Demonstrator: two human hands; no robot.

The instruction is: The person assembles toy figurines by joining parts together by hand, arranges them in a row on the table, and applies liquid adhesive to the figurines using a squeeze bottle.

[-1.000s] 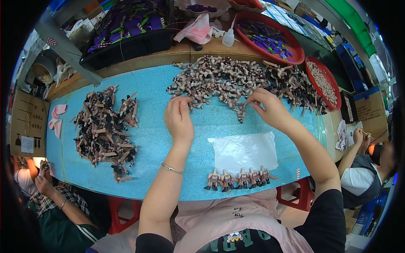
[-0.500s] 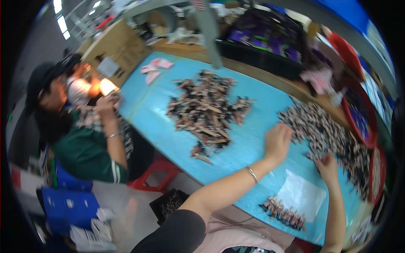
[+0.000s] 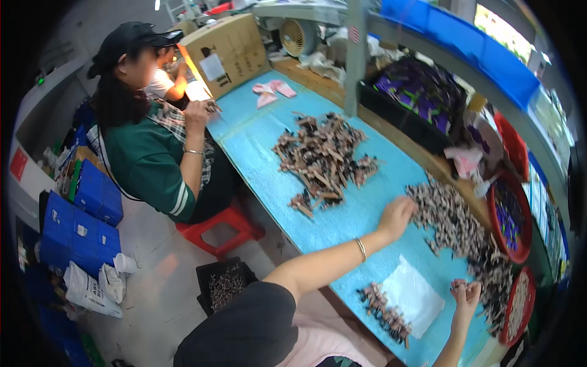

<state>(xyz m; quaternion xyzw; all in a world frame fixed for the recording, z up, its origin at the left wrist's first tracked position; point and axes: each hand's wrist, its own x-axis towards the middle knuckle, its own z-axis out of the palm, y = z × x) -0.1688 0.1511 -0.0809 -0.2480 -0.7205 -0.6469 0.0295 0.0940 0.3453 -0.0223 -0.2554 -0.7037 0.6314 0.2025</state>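
My left hand (image 3: 397, 218), with a bangle at its wrist, reaches to the near-left edge of a pile of small pale-and-dark pieces (image 3: 449, 214). Its fingers are closed together, and what they hold, if anything, is hidden. At the right, my right hand (image 3: 466, 296) pinches a small dark-and-pink piece (image 3: 457, 284) between thumb and fingertips, raised beside the pile. Between my arms lies a clear plastic bag (image 3: 413, 293) flat on the blue tabletop (image 3: 342, 244). Along its left side runs a row of small figure-like pieces (image 3: 385, 315).
A larger heap of pieces (image 3: 324, 159) lies mid-table. Red baskets (image 3: 520, 306) and a black crate (image 3: 403, 122) of purple packets line the far and right edges. A grey post (image 3: 354, 67) rises behind. A co-worker (image 3: 147, 140) sits at the left; a black bin (image 3: 223, 284) stands on the floor.
The view has swung, so the scene sits differently in the picture. My right hand has drawn back from the pile with a small piece in its fingertips. My left hand stays at the pile's edge.
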